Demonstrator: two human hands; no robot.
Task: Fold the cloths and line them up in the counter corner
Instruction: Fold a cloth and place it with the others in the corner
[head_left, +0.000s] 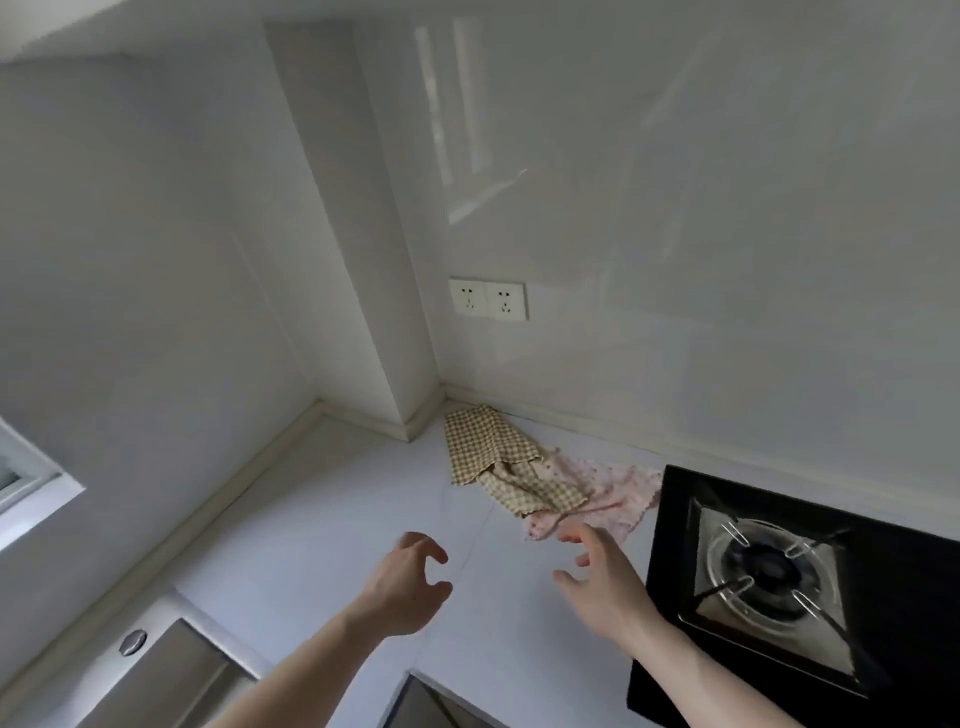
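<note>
A yellow checked cloth (491, 452) lies crumpled on the white counter (322, 525), close to the wall corner. A pink patterned cloth (602, 491) lies rumpled to its right, partly under the checked one's lower end. My left hand (408, 587) hovers over the counter below the cloths, fingers loosely curled, holding nothing. My right hand (602, 577) hangs just below the pink cloth's near edge, fingers spread and empty. Neither hand touches a cloth.
A black gas hob (779, 577) with a metal burner sits at the right, its edge next to the pink cloth. A steel sink (161, 670) lies at the lower left. A double wall socket (488, 300) is above the cloths. A wall pillar juts out at the corner.
</note>
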